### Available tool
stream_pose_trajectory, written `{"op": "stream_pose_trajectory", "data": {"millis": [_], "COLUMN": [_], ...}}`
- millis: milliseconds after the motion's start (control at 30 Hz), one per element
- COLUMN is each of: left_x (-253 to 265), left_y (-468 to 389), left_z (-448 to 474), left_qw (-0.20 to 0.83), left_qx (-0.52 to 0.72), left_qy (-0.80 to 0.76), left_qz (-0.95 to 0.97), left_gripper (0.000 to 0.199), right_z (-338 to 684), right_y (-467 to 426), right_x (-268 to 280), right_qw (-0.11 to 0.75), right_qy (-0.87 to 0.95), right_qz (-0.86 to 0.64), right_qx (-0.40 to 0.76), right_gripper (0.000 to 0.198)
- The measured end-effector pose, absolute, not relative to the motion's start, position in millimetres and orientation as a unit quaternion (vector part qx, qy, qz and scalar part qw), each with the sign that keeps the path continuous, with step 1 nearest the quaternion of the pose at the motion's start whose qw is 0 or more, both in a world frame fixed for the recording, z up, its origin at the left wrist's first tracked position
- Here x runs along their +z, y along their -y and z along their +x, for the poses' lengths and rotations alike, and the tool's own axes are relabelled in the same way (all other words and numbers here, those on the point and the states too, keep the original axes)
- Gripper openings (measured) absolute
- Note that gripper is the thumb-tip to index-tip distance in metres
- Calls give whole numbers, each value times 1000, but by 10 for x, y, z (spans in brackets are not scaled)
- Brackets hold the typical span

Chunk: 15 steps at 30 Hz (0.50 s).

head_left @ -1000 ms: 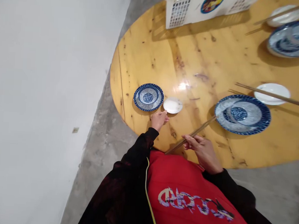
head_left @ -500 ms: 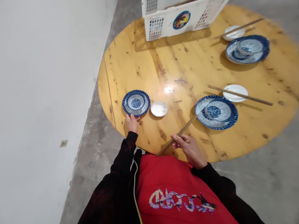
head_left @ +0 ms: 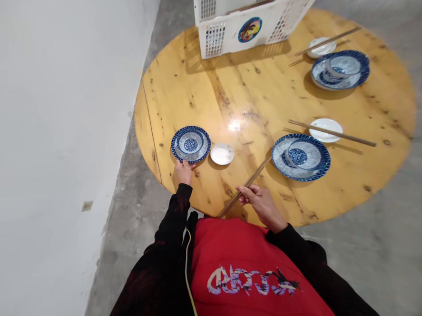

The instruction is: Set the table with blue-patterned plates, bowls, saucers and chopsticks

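Observation:
My left hand (head_left: pixel 184 171) pinches the near rim of a blue-and-white plate (head_left: pixel 174 148), which rests on the table with a patterned bowl (head_left: pixel 190 142) on it. Just right of that plate lies a small white dish (head_left: pixel 222 154). In my right hand (head_left: pixel 260 202) is a pair of chopsticks (head_left: pixel 254 176), held slantwise over the table's near edge, their far ends close to a second blue-and-white plate (head_left: pixel 323 167). A clear-looking bowl (head_left: pixel 313 152) sits on that second plate.
A white plastic crate (head_left: pixel 232 37) stands at the far side of the round wooden table (head_left: pixel 200 95). To the right, chopsticks (head_left: pixel 355 137) lie across a white dish (head_left: pixel 325 127). Farther back is another setting with a plate (head_left: pixel 362 74). A white wall (head_left: pixel 57 96) is on the left.
The view has shifted slightly, so the table and dishes appear a little farther left. Both hands keep their holds, with little visible movement of the plate or the chopsticks.

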<state>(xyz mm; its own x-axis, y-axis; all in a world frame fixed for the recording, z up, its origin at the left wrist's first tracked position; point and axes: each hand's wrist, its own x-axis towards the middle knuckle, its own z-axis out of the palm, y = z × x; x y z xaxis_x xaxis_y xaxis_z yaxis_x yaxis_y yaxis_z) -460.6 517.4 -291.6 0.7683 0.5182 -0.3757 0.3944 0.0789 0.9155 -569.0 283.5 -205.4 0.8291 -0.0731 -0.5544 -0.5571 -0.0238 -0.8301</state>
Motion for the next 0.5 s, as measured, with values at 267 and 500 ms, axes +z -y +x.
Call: {"op": "stream_pose_trajectory", "data": {"millis": [267, 500], "left_x": [-2914, -2833], "left_y": [-5193, -5185], "left_z": [-4600, -4591], "left_qw": [658, 659], "left_qx": [48, 37], "left_qy": [-325, -344], "left_qz": [678, 668], "left_gripper": [6, 12], "right_z": [-5671, -5241], "right_y": [-2818, -2914], "right_x": [-2172, -2302], "right_qw": [666, 700], "right_qy": [-235, -219], "right_qz": [-685, -648], "right_qx": [179, 203], "right_gripper": [53, 33]}}
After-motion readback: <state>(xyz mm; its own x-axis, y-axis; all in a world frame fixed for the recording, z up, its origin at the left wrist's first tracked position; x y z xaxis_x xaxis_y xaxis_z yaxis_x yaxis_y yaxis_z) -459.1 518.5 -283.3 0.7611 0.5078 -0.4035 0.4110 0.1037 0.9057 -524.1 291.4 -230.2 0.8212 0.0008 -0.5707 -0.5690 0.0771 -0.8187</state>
